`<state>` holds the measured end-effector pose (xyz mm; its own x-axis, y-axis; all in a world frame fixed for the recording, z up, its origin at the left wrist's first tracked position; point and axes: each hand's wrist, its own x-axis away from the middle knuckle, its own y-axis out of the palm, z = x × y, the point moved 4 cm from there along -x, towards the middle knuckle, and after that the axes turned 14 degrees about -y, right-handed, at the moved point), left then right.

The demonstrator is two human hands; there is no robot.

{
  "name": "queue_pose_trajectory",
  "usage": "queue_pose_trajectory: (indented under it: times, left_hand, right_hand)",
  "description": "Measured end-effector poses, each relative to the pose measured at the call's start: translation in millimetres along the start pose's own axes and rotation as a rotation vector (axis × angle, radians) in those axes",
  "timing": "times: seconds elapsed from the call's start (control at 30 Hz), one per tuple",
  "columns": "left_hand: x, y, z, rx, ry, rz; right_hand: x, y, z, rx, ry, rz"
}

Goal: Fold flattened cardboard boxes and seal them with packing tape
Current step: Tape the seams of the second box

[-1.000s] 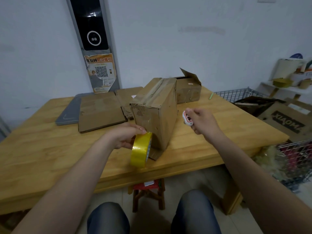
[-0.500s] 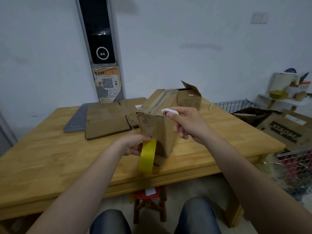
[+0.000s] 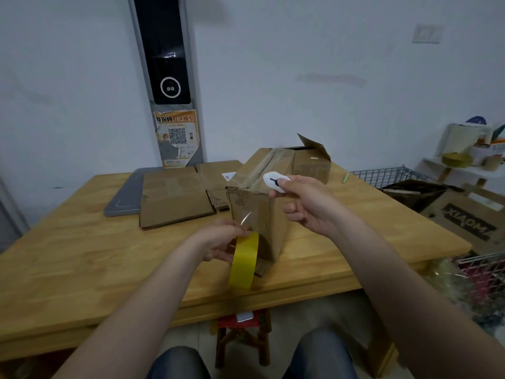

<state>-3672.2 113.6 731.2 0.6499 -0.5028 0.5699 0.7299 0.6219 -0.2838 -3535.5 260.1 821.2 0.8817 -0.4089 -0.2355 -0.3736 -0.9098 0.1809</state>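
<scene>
Head view: left hand (image 3: 218, 242) grips tape roll (image 3: 244, 260) against box (image 3: 257, 214) front at table (image 3: 82, 255) edge. Right hand (image 3: 308, 203), raised at box top, pinches white cutter (image 3: 274, 181).

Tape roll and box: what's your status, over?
Left hand grips yellow tape roll at box front. Right hand holds white cutter by box top edge. Tape strip runs roll to box. Flattened cardboard lies clear, left.

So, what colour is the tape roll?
Yellow; the tape roll shows best in the head view.
</scene>
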Motion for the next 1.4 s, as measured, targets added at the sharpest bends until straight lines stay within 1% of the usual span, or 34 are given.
queue_pose_trajectory:
  times: [0.13, 0.2, 0.27, 0.33, 0.47, 0.53, 0.57, 0.63, 0.67, 0.7, 0.77, 0.83, 0.93, 1.0, 1.2, 1.3, 1.4]
  left_hand:
    - [-3, -1, 0, -0.009, 0.01, -0.022]
    - [-6, -3, 0, -0.008, 0.011, -0.034]
    - [-11, -6, 0, -0.001, 0.01, -0.029]
    - [-16, -7, 0, 0.018, 0.015, -0.046]
    - [-22, -9, 2, 0.031, 0.024, -0.063]
    - [-23, -9, 3, 0.026, 0.027, -0.053]
    - [-23, -9, 2, 0.022, 0.035, -0.056]
    - [-23, -9, 1, 0.019, 0.05, -0.066]
    - [-23, -9, 1, 0.017, 0.055, -0.071]
    - [-24, -9, 0, 0.019, 0.056, -0.079]
    - [-23, -9, -1, 0.02, 0.054, -0.097]
    - [-24, -9, -3, 0.018, 0.051, -0.117]
    - [-25, -7, -3, 0.039, 0.043, -0.154]
    - [-25, -5, -2, 0.044, 0.048, -0.164]
    - [-25, -6, 1, 0.037, 0.051, -0.17]
    - [-26, -8, 2, 0.023, 0.062, -0.159]
    - [-24, -10, 3, 0.003, 0.067, -0.136]
  right_hand:
    - [-2, 11, -1, 0.046, -0.014, -0.135]
    - [-5, 14, 2, 0.121, -0.057, -0.191]
    - [-11, 15, 4, 0.282, -0.171, -0.187]
    - [-20, 15, 6, 0.42, -0.272, -0.146]
    - [-33, 20, 13, 0.68, -0.364, -0.113]
    - [-36, 20, 14, 0.806, -0.472, -0.076]
    - [-35, 22, 14, 0.908, -0.561, -0.067]
    - [-34, 27, 13, 1.204, -0.779, -0.065]
    - [-34, 28, 17, 1.293, -0.847, -0.098]
    - [-36, 28, 22, 1.329, -0.85, -0.145]
    - [-38, 26, 36, 1.37, -0.788, -0.239]
    - [-39, 23, 49, 1.471, -0.769, -0.287]
    - [-40, 19, 60, 1.544, -0.802, -0.302]
    - [-40, 19, 63, 1.57, -0.83, -0.28]
    - [-43, 24, 64, 1.702, -0.833, -0.299]
    - [-46, 26, 61, 1.718, -0.848, -0.326]
    - [-47, 26, 56, 1.679, -0.843, -0.364]
